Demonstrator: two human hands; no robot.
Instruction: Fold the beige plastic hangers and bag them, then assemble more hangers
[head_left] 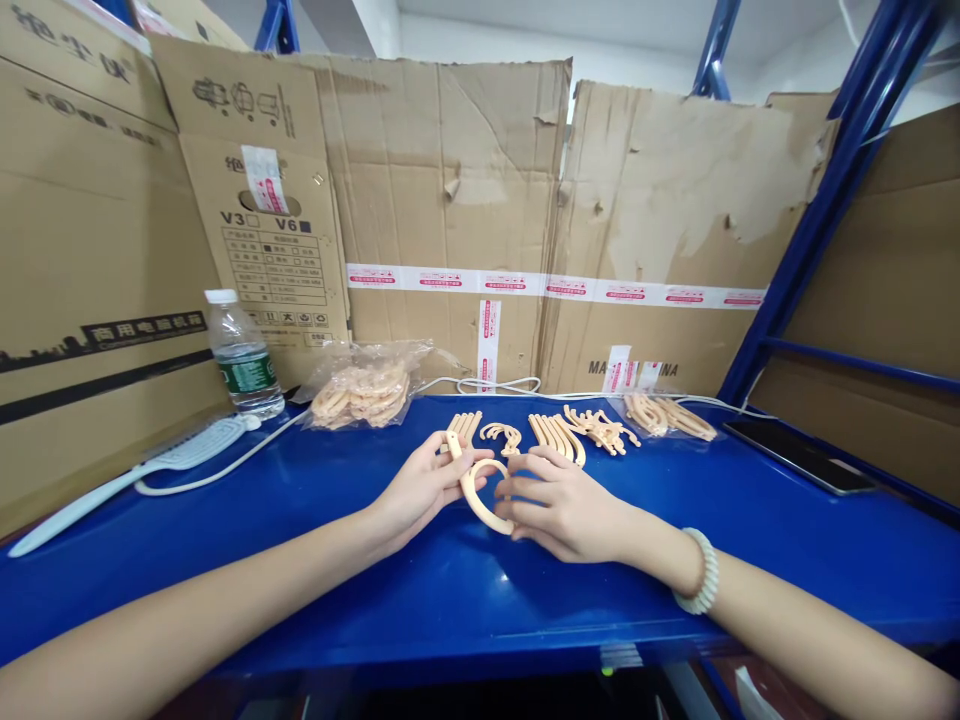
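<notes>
Between my two hands is a beige curved plastic piece (480, 505), shaped like a hook or ring with a straight arm at its upper left. My left hand (424, 485) pinches that straight arm between thumb and fingers. On the other side, my right hand (562, 505) has its fingers closed on the curved part. Behind the hands lie beige straight strips (466, 428), small curved hooks (501, 436), longer bent strips (556, 438) and a pile of small branched pieces (604, 430). Part of the held piece is hidden by my fingers.
Clear bags of beige parts (364, 390) (671, 415) lie at the back of the blue table (315, 610). At left are a water bottle (244, 365) and a pale hairbrush (165, 455); at right, a dark phone (799, 455). A white cable and cardboard walls (450, 180) border the back.
</notes>
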